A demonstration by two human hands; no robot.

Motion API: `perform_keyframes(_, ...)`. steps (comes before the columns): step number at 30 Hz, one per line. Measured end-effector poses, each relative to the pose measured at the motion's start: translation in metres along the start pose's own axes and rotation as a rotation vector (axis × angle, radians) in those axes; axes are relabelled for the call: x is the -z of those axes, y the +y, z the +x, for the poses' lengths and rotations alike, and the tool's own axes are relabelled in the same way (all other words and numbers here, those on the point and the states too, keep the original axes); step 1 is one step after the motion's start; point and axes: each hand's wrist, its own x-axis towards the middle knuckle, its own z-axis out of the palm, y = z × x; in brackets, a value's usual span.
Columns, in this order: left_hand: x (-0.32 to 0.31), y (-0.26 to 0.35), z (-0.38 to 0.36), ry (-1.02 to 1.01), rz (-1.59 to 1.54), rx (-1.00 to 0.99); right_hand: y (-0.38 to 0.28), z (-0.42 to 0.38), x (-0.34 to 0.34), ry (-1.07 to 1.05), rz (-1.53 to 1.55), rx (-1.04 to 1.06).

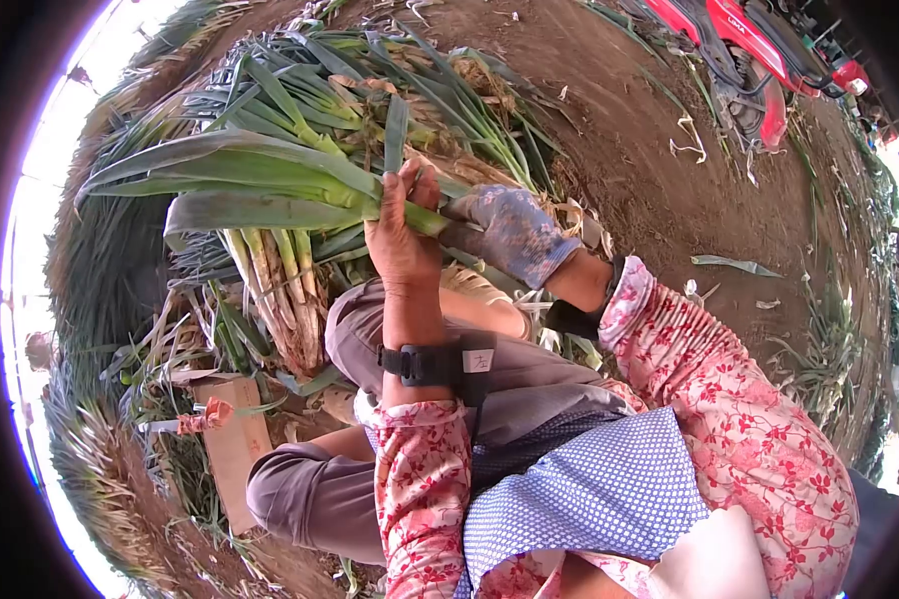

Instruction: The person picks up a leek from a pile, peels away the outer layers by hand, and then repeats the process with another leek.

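above the bent knees (pixel 370 329), a leek-like stalk (pixel 355 180) is held aloft, its leaves fanning out past the person's left. the left hand (pixel 407 235) grips it with bent fingers where the leaves meet the stem, probably to stop their weight dragging it down. the right hand (pixel 514 235), in a patterned glove, seems closed round the lower end, perhaps to steady it from the other side; its fingertips are hard to make out.

behind lies a loose heap of leafy stalks (pixel 320 90), all strappy green blades and papery, dirt-streaked husks, close enough to spare much reaching. a blade with an orange-wrapped handle (pixel 205 417) rests on flat brown cardboard (pixel 235 459), which probably keeps it off the soil (pixel 629 150). crinkled floral cotton covers the arms, and the dotted blue apron (pixel 599 479) drapes in soft folds
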Motion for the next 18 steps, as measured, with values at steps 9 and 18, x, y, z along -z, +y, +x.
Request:
perform_keyframes(9,0.005,0.000,0.008,0.237,-0.100,-0.031,-0.007,-0.047,-0.011,-0.505,-0.440,0.131)
perform_keyframes(18,0.006,-0.005,0.008,0.173,-0.224,-0.028,-0.009,-0.043,0.015,0.149,-0.441,0.151)
